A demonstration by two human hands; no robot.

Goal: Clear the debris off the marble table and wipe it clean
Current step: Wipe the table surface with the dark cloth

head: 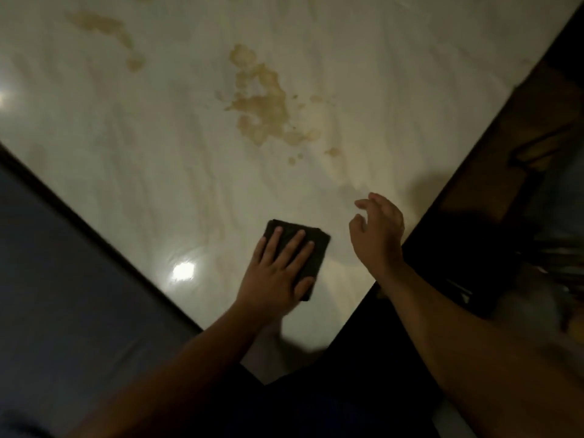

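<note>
Two tan stains (262, 102) remain mid-table; no loose debris visible. Left hand (278, 273) presses flat, fingers spread, on dark folded cloth (303, 248) at marble table (158, 153) near corner. Right hand (377, 232) hovers loosely curled (empty). Wiping barely begun, I judge.

- One marble desk (158, 128)
- One dark folded cloth (311, 248)
- Two bare hands: left hand (275, 279), right hand (377, 230)
- Two brownish stain patches: large stain (265, 105), smaller stain (107, 30)

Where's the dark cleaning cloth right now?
In the head view, the dark folded cloth lies flat on the marble table near its close corner, pressed under the left hand, with the empty right hand just beside it.
</note>
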